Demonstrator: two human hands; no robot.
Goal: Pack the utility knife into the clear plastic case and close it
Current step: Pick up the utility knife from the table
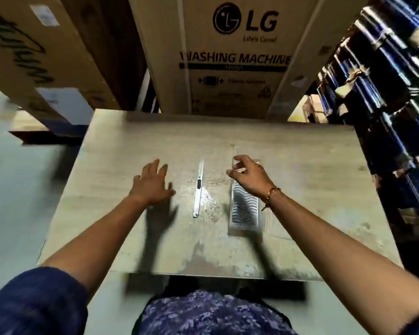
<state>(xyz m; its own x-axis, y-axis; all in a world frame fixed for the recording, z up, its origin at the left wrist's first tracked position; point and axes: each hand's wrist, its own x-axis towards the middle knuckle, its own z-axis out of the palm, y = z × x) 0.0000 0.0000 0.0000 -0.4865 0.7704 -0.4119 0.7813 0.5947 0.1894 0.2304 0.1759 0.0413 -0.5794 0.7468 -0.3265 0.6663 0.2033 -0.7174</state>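
Worn pale wood-grain table, scuffed whitish patch near its middle. Behind it a tall LG washing machine carton, upright, printed face toward camera. Left of that, a second cardboard box with black handwriting and white labels. Right side: racks of stacked dark blue packages, blurred. Grey floor at left.

Pale, matt, scuffed table – glossy silvery utility knife – clear ribbed plastic case.
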